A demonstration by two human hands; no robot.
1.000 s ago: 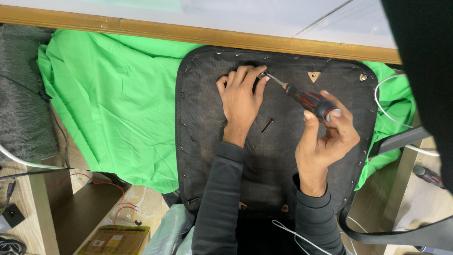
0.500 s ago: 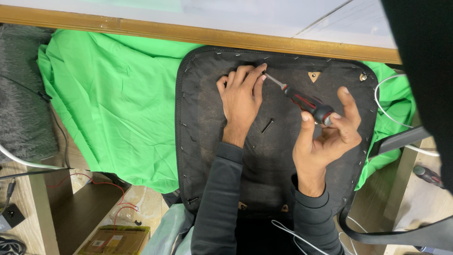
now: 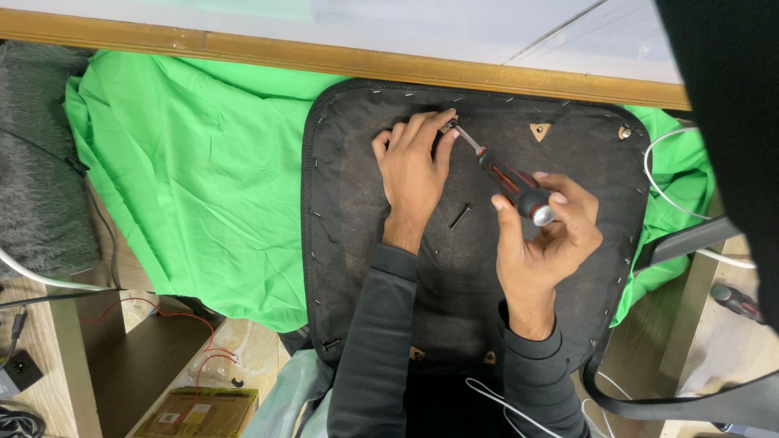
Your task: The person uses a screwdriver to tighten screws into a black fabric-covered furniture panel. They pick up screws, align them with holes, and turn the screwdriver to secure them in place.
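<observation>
A black chair-seat underside (image 3: 349,211) lies flat on green cloth. My left hand (image 3: 414,174) rests palm down on it, fingers pinched around the tip of a screwdriver at the seat's upper middle. My right hand (image 3: 544,243) grips the red-and-black handle of the screwdriver (image 3: 507,178), fingertips around its silver end cap, the shaft slanting up-left to my left fingers. A loose black screw (image 3: 460,216) lies on the seat between my hands. A brown triangular mounting plate (image 3: 540,130) sits near the seat's top right.
Green cloth (image 3: 187,178) covers the surface to the left. A wooden edge (image 3: 243,50) runs along the top. A grey fuzzy mat (image 3: 36,162) lies far left. White cable (image 3: 661,178) loops at right, beside another red-handled tool (image 3: 734,300). Red wires and a cardboard box (image 3: 195,410) sit below.
My right hand has shifted its fingers on the screwdriver handle, turning it slightly; the handle end now points more toward me. My left hand stays at the tip.
</observation>
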